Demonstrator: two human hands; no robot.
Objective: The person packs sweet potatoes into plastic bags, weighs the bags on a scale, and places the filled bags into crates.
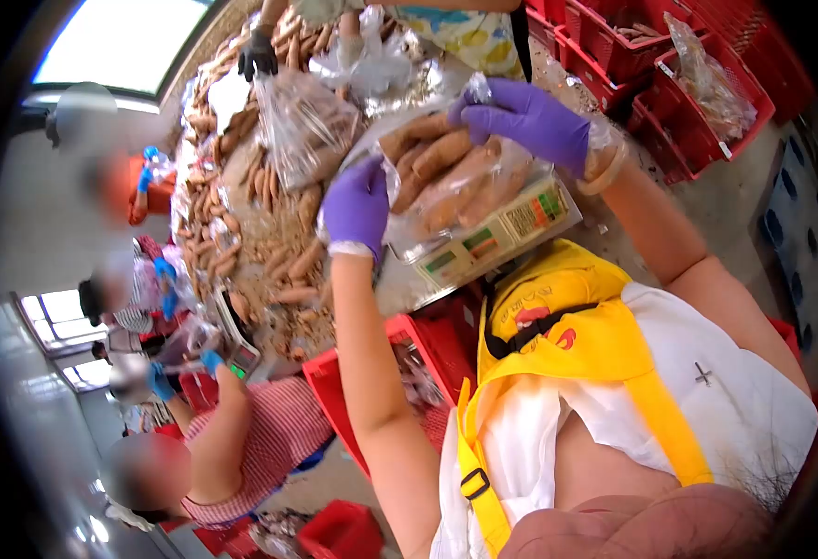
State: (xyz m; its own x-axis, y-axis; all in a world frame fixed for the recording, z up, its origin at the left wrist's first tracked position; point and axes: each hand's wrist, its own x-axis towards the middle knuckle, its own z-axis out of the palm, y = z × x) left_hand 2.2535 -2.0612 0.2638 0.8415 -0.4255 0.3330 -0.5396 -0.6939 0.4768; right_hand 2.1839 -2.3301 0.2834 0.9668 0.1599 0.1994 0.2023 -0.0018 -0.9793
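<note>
Stretching off to the far left is a big table (274, 224) covered in dirt and loose sweet potatoes (208, 247), so I'd say there's loads left unbagged. Red crates (665, 130) are stacked over on the far right, plus one near red crate (334, 377) by the table edge. Smaller than those is the label-fronted weighing scale (497, 233), close to the wearer's yellow apron (558, 293), with a clear plastic bag (497, 191) lying on top. That bag's got a decent load of sweet potatoes in it, so filling looks mostly done imo. No knot or seal that I can spot, so closing it up seems not done yet. Can't see a weight readout either.

As for grip, the purple-gloved right hand (530, 121) is pinching bunched plastic at the bag's far edge, and the purple-gloved left hand (357, 205) looks to be grasping its left edge.
</note>
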